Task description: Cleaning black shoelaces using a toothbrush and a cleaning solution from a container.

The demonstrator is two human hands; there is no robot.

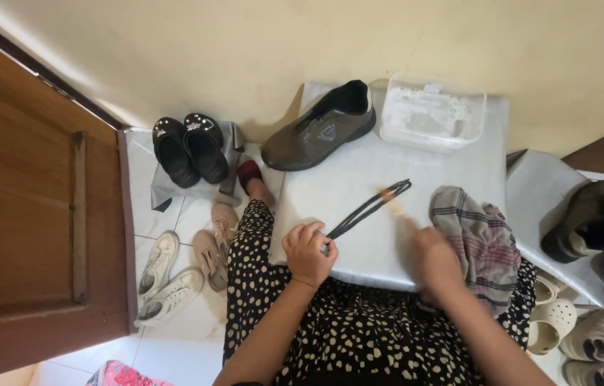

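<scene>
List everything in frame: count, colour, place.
Board: 1, grey, across the lap.
Laces: 1 bundle, black, on board, held at near end.
Brown shoe: 1, grey-brown, far left of board.
Tub: 1, clear plastic, far right of board.
Cloth: 1, striped grey-pink, right edge of board.
Clogs: 2, black, floor left.
Pink shoes: 2, beige-pink, floor by the knee.
White sneakers: 2, white, floor by the door.
Door: 1, brown wood, left.
Right-side shoes: several, dark and white, partly cut off.
Left hand: grips the laces.
Right hand: blurred, on board by the cloth.
</scene>
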